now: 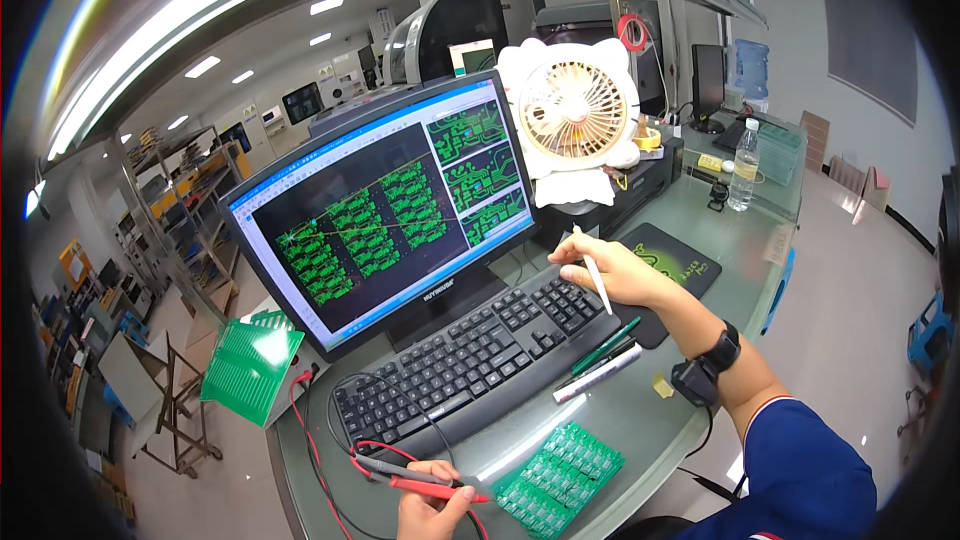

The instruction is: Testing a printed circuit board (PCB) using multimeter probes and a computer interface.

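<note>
My right hand rests at the right end of the black keyboard, fingers on the number keys, with a white pen held between them. A black watch sits on that wrist. At the bottom edge my left hand grips two test probes, one red and one black, with red and black leads running off to the left. A green panel of circuit boards lies on the glass desk just right of that hand.
A monitor showing green board layouts stands behind the keyboard. A small white fan is beside it. Pens lie right of the keyboard by a black mouse pad. A green slotted rack sits at left, a water bottle far right.
</note>
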`<action>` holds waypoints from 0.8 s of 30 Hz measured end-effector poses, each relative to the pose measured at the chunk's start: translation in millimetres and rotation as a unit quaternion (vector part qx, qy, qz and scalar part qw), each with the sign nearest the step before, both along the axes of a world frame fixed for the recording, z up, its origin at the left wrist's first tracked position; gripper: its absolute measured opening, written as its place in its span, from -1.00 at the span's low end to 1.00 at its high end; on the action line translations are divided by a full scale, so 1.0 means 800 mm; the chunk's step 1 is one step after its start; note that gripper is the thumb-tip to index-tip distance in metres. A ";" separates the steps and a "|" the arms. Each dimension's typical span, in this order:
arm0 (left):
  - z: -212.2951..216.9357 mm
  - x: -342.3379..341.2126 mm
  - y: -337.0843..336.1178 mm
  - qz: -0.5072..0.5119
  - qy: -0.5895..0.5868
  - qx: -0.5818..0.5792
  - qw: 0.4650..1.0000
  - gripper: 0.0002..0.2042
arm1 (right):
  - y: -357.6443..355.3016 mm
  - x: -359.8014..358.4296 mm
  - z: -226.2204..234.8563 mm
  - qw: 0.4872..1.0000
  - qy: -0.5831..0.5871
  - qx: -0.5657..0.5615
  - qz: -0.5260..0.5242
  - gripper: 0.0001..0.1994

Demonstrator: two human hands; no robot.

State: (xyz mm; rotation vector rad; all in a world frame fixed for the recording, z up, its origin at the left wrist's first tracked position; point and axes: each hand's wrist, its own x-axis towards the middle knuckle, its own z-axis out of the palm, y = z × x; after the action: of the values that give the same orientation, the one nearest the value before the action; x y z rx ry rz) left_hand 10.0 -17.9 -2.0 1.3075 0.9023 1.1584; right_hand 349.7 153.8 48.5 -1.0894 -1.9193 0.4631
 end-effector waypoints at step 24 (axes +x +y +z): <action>0.001 0.001 0.002 0.010 0.016 -0.003 1.000 -0.72 | 0.017 0.011 -0.048 0.963 -0.271 -0.004 -0.014 -0.88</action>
State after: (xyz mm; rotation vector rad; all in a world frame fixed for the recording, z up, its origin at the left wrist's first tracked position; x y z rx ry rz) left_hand 10.8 -16.7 -1.5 1.3187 0.9434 1.1520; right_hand 358.8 167.3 10.1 -1.3452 -2.3671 0.1610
